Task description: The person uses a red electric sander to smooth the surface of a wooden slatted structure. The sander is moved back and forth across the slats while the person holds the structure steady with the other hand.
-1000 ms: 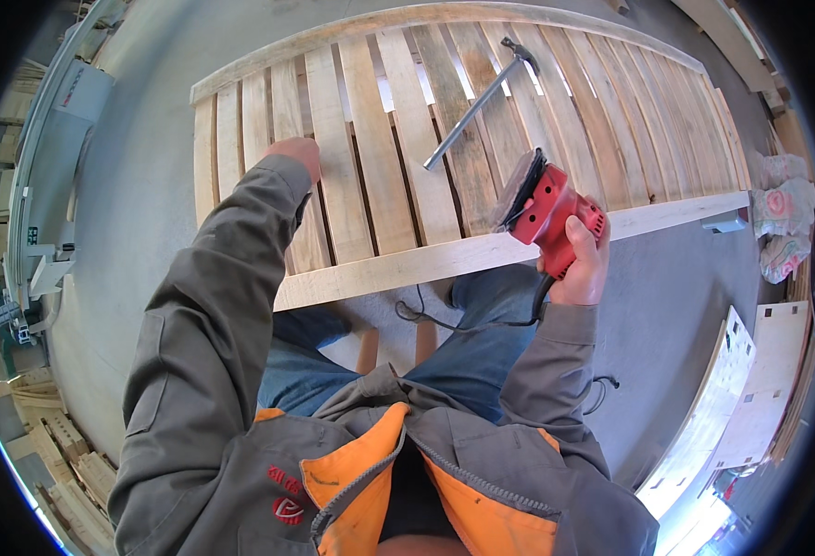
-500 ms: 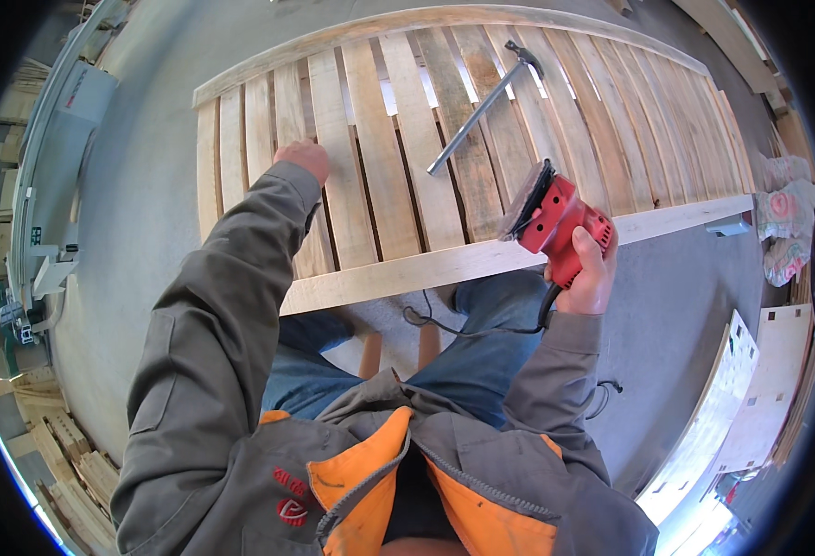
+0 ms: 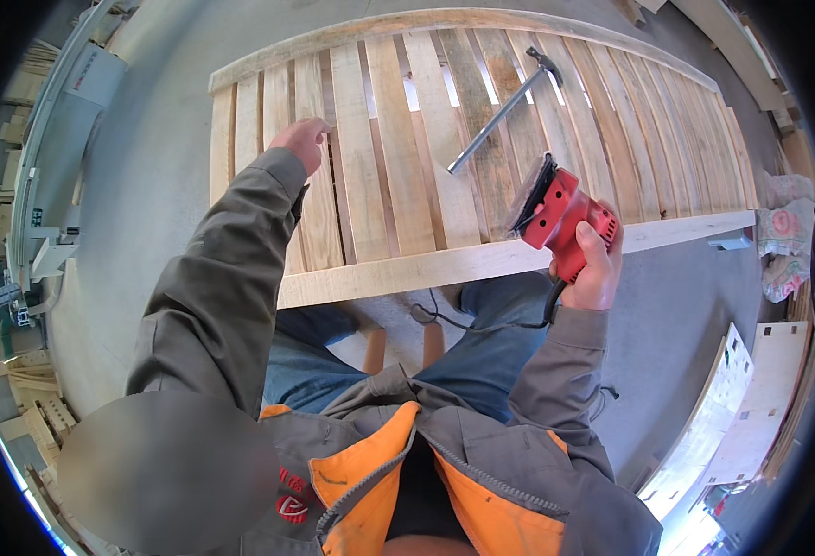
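Observation:
My right hand (image 3: 595, 273) is wrapped round a red electric sander (image 3: 570, 218), held in the air above the near rail with its dark sanding pad (image 3: 534, 195) turned to the upper left. A cord (image 3: 491, 326) hangs from the sander across my knees. Over the left part of a slatted wooden frame (image 3: 398, 266) is my left hand (image 3: 303, 144), its fingers curled in close to a slat. Whatever they may hold is hidden. Between the two hands, a hammer with a long metal handle (image 3: 496, 123) lies slantwise across the slats.
Narrow gaps separate the slats. White boards (image 3: 700, 408) lean at the lower right, near filled sacks (image 3: 786, 232). A long metal machine (image 3: 27, 222) and stacked timber (image 3: 50, 408) line the left side. A blurred grey patch covers my left upper arm.
The frame and hammer sit slightly farther right in the picture. My left hand has shifted a little up and left over the slats. The sander is still in my right hand.

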